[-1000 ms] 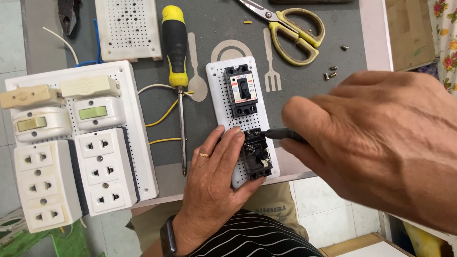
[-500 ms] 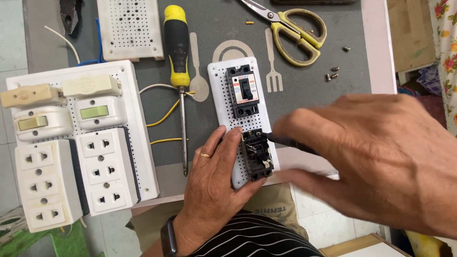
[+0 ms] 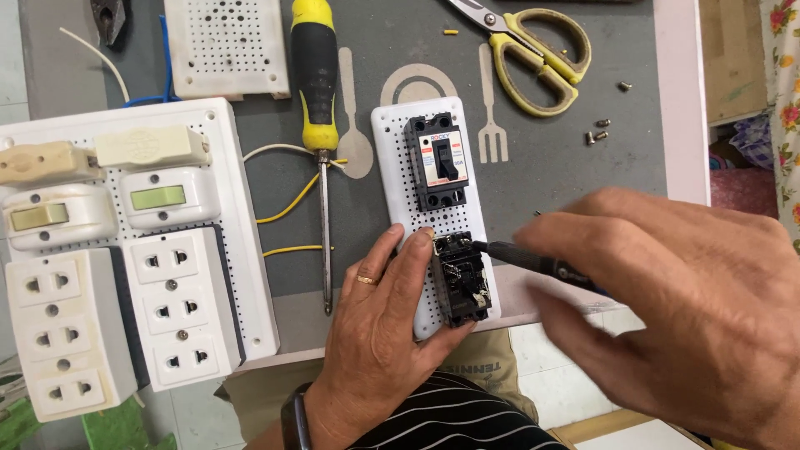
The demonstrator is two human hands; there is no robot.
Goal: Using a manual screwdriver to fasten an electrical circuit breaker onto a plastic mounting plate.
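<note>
My left hand (image 3: 379, 333), with a ring on one finger, grips the near end of a narrow white perforated board (image 3: 398, 179). The board carries a black circuit breaker (image 3: 436, 161) at its far end and an opened black device (image 3: 459, 279) at its near end. My right hand (image 3: 675, 308) holds a thin black tool (image 3: 533, 262) whose tip touches the top edge of the opened black device.
A yellow and black screwdriver (image 3: 315, 92) lies left of the board. A large white panel (image 3: 125, 250) with sockets and switches lies at the left. Yellow-handled scissors (image 3: 533, 58) and a few loose screws (image 3: 600, 133) lie on the grey mat; another perforated plate (image 3: 227, 46) sits at the top.
My right hand has drawn back to the right and the thin tool's tip has shifted slightly on the opened black device. My left hand keeps its grip on the board.
</note>
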